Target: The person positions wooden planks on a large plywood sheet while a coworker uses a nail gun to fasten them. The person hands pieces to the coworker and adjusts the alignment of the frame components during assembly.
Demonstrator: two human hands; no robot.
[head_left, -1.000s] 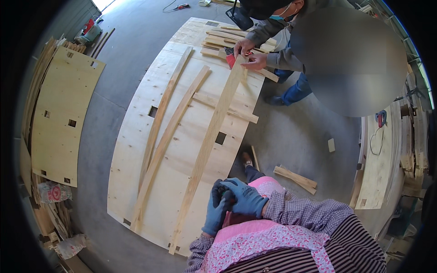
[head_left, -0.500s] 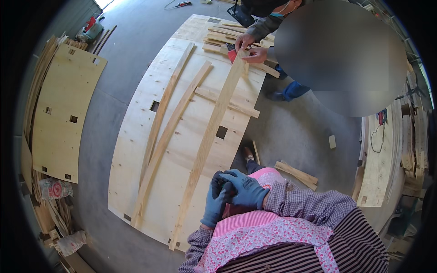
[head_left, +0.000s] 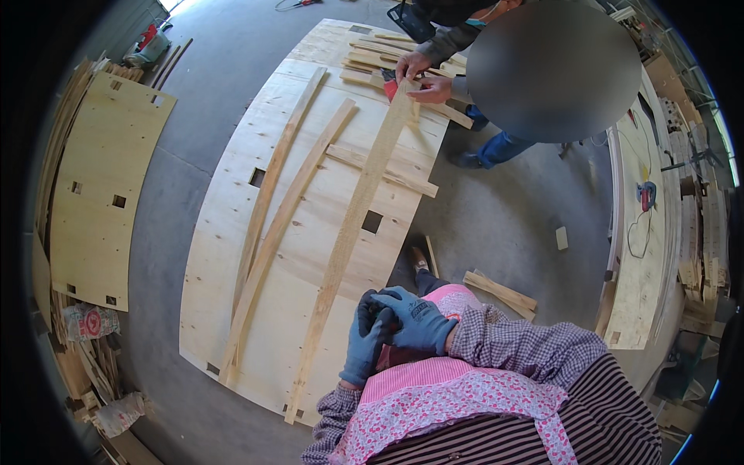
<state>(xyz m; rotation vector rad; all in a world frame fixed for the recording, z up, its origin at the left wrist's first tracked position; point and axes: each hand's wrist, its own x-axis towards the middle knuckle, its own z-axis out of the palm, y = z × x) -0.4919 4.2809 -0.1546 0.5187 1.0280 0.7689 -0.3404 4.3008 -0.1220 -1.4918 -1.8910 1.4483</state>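
2 gloved hands (head_left: 419, 318), 3 long slats (head_left: 349, 232)

Blue gloves (head_left: 419, 319), checked sleeves (head_left: 515, 349), apron (head_left: 457, 401) (pink, floral)

From our head, through a fisheye lens, we look steeply down and forward over the nearby panel (head_left: 307, 249).

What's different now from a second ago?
Hardly anything: the view shifted slightly, so the wooden sheet sits a bit higher in the picture. Nothing was visibly picked up or let go. The left hand and right hand stay together; the other person's fingers stay on the plank.
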